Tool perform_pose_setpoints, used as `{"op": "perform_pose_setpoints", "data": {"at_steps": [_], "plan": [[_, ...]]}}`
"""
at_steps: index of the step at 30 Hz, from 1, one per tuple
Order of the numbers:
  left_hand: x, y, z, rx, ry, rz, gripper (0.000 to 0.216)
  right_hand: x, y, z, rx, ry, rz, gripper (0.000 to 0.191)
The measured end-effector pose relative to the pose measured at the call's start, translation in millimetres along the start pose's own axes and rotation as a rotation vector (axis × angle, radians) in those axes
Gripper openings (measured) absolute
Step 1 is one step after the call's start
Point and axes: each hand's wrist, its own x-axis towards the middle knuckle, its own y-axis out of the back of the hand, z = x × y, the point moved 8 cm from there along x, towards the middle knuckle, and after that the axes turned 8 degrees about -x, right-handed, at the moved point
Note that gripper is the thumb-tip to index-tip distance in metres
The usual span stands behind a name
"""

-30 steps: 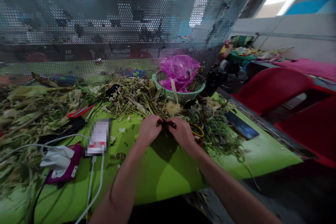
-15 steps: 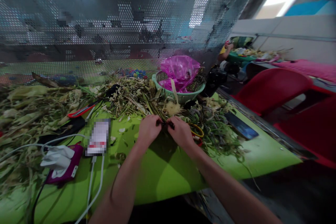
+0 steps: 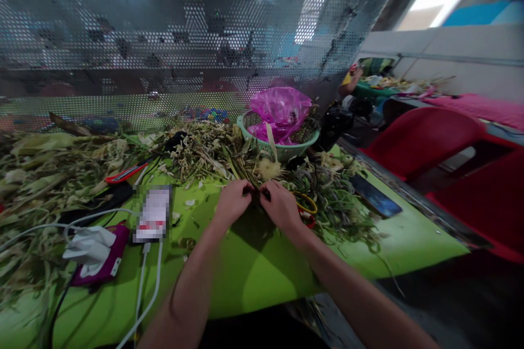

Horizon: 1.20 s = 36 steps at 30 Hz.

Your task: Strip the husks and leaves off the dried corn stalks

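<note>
My left hand and my right hand are close together above the green table, each closed in a pinch. Between the fingertips are thin, dark dried plant strips, which run up and away toward the pile. The fingers hide most of the held part. Just beyond my right hand sits a pale fuzzy tuft with an upright husk strip. Beside the right wrist lie yellow-handled scissors or a similar looped tool, partly covered.
Dried plant pieces heap along the back. A mint basket holds a pink plastic bag. At left are a red cutter, a phone and a purple power strip; another phone and red chairs are at right.
Both hands stay pinched together at nearly the same spot, with only slight finger movement. The surrounding things have not moved.
</note>
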Motion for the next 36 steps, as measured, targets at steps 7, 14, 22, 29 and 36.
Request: {"op": "perform_pose_setpoints", "data": {"at_steps": [7,14,22,29,36], "plan": [[-1.2,2.8,0.9,-0.011,-0.027,0.033,0.020,0.4,-1.0,-0.7,0.035,0.012,-0.015,0.010],[-1.0,0.4,1.2,0.062,-0.040,0.017,0.022,0.1,-1.7,-0.4,0.063,0.004,-0.020,0.012],[-0.7,2.0,0.9,0.076,-0.006,0.035,0.014,0.1,-0.2,1.0,0.095,0.003,-0.023,0.012],[-2.5,7.5,4.7,0.153,0.001,0.059,0.010,-1.2,7.0,4.5,0.129,-0.016,-0.017,0.010],[-1.8,6.2,4.0,0.144,0.006,0.052,0.012,-0.5,6.7,3.1,0.153,-0.009,-0.032,0.014]]}}
